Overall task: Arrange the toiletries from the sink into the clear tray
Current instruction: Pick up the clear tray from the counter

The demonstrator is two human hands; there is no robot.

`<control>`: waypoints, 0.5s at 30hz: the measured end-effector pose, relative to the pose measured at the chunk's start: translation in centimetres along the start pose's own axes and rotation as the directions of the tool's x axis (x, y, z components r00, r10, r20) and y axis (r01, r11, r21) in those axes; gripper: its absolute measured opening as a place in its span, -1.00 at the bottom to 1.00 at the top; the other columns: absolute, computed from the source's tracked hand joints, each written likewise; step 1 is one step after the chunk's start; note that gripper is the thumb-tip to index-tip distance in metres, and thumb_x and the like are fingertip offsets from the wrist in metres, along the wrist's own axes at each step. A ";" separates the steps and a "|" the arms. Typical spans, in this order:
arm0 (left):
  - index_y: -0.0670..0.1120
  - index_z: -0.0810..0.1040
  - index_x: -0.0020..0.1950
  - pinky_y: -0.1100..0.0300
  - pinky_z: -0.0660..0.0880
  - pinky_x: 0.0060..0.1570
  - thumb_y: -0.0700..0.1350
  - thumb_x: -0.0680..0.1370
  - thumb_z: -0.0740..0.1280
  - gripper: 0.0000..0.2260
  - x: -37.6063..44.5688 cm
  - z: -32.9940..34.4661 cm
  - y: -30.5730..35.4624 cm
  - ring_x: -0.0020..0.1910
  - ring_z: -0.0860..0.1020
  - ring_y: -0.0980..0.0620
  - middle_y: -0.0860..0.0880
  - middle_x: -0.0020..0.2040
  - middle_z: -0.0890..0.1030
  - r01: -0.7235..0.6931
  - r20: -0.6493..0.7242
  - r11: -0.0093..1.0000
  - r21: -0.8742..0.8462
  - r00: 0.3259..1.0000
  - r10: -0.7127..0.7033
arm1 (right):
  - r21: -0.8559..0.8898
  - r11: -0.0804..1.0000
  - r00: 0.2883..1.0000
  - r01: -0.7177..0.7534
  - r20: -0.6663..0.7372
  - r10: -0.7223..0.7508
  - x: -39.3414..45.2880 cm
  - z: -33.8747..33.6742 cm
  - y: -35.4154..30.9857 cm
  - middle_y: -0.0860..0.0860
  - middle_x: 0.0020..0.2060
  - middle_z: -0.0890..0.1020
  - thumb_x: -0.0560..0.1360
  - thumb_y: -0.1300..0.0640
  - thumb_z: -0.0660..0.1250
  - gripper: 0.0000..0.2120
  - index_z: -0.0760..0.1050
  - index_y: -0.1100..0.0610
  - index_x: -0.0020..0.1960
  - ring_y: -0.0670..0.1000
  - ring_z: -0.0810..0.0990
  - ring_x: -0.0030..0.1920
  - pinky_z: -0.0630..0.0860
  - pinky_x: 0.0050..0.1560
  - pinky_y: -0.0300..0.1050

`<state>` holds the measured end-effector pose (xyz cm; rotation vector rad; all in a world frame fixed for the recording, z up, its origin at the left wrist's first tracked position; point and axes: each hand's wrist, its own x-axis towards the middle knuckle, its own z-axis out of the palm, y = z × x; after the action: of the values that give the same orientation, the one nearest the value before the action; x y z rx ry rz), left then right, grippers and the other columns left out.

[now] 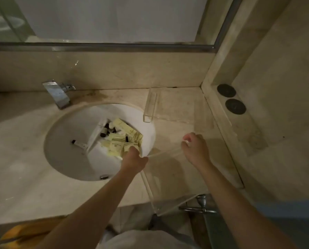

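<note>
A white round sink [67, 159] holds a heap of pale yellow packets [117, 142], several small dark-capped bottles [105, 130] and one white tube [79, 143] lying alone near the drain. A tilted clear plastic piece [94, 135] stands among them. My left hand [133, 157] reaches into the sink's right side, fingers curled on a yellow packet. The clear tray [147, 186] lies on the counter right of the sink, overhanging the front edge. My right hand [195, 150] pinches its far rim.
A second clear tray [151, 106] lies at the back right against the wall. A chrome faucet [57, 92] stands behind the sink. Two dark round discs [231, 98] sit on the right ledge. A metal bar [200, 207] projects below the counter front.
</note>
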<state>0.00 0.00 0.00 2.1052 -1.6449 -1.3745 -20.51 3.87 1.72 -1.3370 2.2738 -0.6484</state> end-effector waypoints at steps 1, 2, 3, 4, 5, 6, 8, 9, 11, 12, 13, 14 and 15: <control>-0.16 0.38 0.19 -0.04 0.54 0.13 -0.04 0.43 0.40 -0.59 -0.1 0.2 -0.1 0.10 0.55 -0.24 -0.20 0.21 0.47 0.005 -0.020 0.998 0.067 1.000 -0.004 | -0.098 0.993 0.998 -0.063 -0.026 0.060 0.3 -0.4 0.7 0.13 0.11 0.51 0.48 0.09 0.29 -0.76 0.50 0.06 0.14 0.18 0.49 0.14 0.43 0.11 -0.01; -0.17 0.34 0.24 -0.01 0.51 0.15 -0.04 0.44 0.39 -0.55 -0.2 0.4 -0.2 0.14 0.52 -0.26 -0.22 0.29 0.41 0.023 -0.057 0.994 0.104 0.998 -0.017 | -0.205 0.967 0.988 -0.148 -0.062 0.138 0.6 -0.8 1.4 0.16 0.18 0.49 0.49 0.06 0.28 -0.68 0.47 0.07 0.23 0.21 0.46 0.19 0.41 0.15 0.02; -0.18 0.32 0.25 0.00 0.49 0.13 -0.07 0.45 0.38 -0.55 -0.4 0.6 -0.5 0.16 0.51 -0.27 -0.23 0.33 0.38 0.030 -0.072 0.993 0.113 0.997 -0.021 | -0.274 0.937 0.976 -0.216 -0.073 0.203 0.8 -1.1 2.5 0.18 0.23 0.47 0.50 0.04 0.27 -0.63 0.43 0.08 0.28 0.22 0.43 0.23 0.40 0.17 0.04; -0.17 0.30 0.26 0.02 0.49 0.09 -0.11 0.46 0.36 -0.57 -0.5 0.9 -0.9 0.15 0.51 -0.26 -0.23 0.32 0.39 0.043 -0.082 0.992 0.117 0.996 -0.033 | -0.315 0.909 0.962 -0.272 -0.064 0.266 0.8 -1.4 3.6 0.20 0.26 0.45 0.50 0.02 0.26 -0.60 0.40 0.10 0.30 0.24 0.42 0.25 0.40 0.18 0.07; -0.17 0.30 0.25 0.03 0.53 0.05 -0.17 0.46 0.33 -0.60 -0.5 1.2 -1.2 0.11 0.54 -0.24 -0.22 0.25 0.45 0.060 -0.062 0.992 0.110 0.997 -0.054 | -0.327 0.894 0.948 -0.307 -0.026 0.316 1.0 -1.4 4.6 0.22 0.26 0.44 0.50 0.02 0.25 -0.59 0.38 0.13 0.31 0.26 0.41 0.26 0.40 0.18 0.08; -0.17 0.32 0.22 0.02 0.57 0.03 -0.21 0.45 0.30 -0.63 -0.4 1.4 -1.5 0.05 0.57 -0.22 -0.21 0.17 0.52 0.075 -0.048 0.992 0.102 0.996 -0.070 | -0.321 0.889 0.936 -0.326 0.022 0.351 0.9 -1.1 5.3 0.23 0.26 0.43 0.50 0.03 0.25 -0.59 0.38 0.15 0.30 0.27 0.41 0.25 0.41 0.18 0.09; -0.17 0.39 0.15 0.03 0.60 -0.04 -0.26 0.44 0.24 -0.71 -0.3 1.6 -1.9 -0.04 0.60 -0.16 -0.17 0.04 0.58 0.080 -0.036 0.991 0.107 0.996 -0.077 | -0.299 0.897 0.926 -0.326 0.089 0.366 0.5 -0.1 5.9 0.25 0.22 0.44 0.50 0.06 0.23 -0.62 0.39 0.20 0.26 0.27 0.46 0.20 0.44 0.13 0.08; -0.17 0.43 0.12 0.08 0.58 -0.08 -0.27 0.44 0.23 -0.74 -0.3 1.5 -2.0 -0.06 0.59 -0.12 -0.16 0.01 0.59 0.070 -0.038 0.990 0.125 0.997 -0.066 | -0.296 0.901 0.929 -0.318 0.093 0.358 0.3 0.5 6.0 0.25 0.19 0.46 0.50 0.07 0.23 -0.63 0.40 0.22 0.24 0.27 0.48 0.17 0.46 0.10 0.07; -0.16 0.48 0.11 0.14 0.50 -0.14 -0.27 0.47 0.24 -0.77 -0.3 0.7 -2.2 -0.07 0.58 -0.10 -0.13 -0.01 0.60 0.058 -0.057 0.985 0.160 0.997 -0.049 | -0.300 0.907 0.940 -0.294 0.079 0.331 -0.2 1.5 5.5 0.26 0.15 0.50 0.50 0.09 0.22 -0.65 0.41 0.25 0.21 0.27 0.51 0.13 0.47 0.05 0.05; -0.15 0.49 0.12 0.15 0.49 -0.13 -0.26 0.48 0.25 -0.78 -0.2 0.0 -2.5 -0.04 0.58 -0.10 -0.13 0.00 0.60 0.054 -0.073 0.984 0.167 0.996 -0.043 | -0.294 0.915 0.946 -0.276 0.085 0.313 -0.4 2.0 5.1 0.26 0.13 0.51 0.50 0.10 0.21 -0.68 0.41 0.25 0.19 0.27 0.53 0.12 0.46 0.03 0.04; -0.15 0.49 0.13 0.14 0.49 -0.11 -0.25 0.49 0.26 -0.78 0.0 -0.8 -3.0 -0.01 0.58 -0.11 -0.14 0.03 0.60 0.058 -0.089 0.983 0.172 0.995 -0.043 | -0.287 0.923 0.951 -0.257 0.097 0.295 -0.7 2.5 4.6 0.26 0.11 0.53 0.51 0.12 0.21 -0.71 0.42 0.25 0.17 0.26 0.54 0.09 0.46 0.00 0.02; -0.14 0.50 0.14 0.13 0.50 -0.08 -0.24 0.49 0.25 -0.77 0.3 -1.8 -3.6 0.02 0.58 -0.13 -0.14 0.05 0.61 0.067 -0.106 0.982 0.177 0.993 -0.049 | -0.284 0.929 0.954 -0.239 0.111 0.279 -1.0 3.1 4.1 0.25 0.09 0.55 0.51 0.13 0.20 -0.74 0.43 0.24 0.15 0.25 0.55 0.07 0.46 -0.02 0.01; -0.14 0.51 0.15 0.11 0.51 -0.05 -0.25 0.48 0.24 -0.75 0.6 -2.8 -4.3 0.04 0.58 -0.14 -0.15 0.07 0.61 0.080 -0.125 0.980 0.180 0.990 -0.058 | -0.286 0.933 0.956 -0.221 0.126 0.265 -1.4 3.7 3.6 0.23 0.08 0.56 0.52 0.15 0.19 -0.77 0.44 0.23 0.13 0.24 0.56 0.06 0.45 -0.05 -0.01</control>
<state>4.99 0.08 -1.25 2.3168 -1.7268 -1.1267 -20.27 5.98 -3.16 -1.1437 2.3996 -0.1433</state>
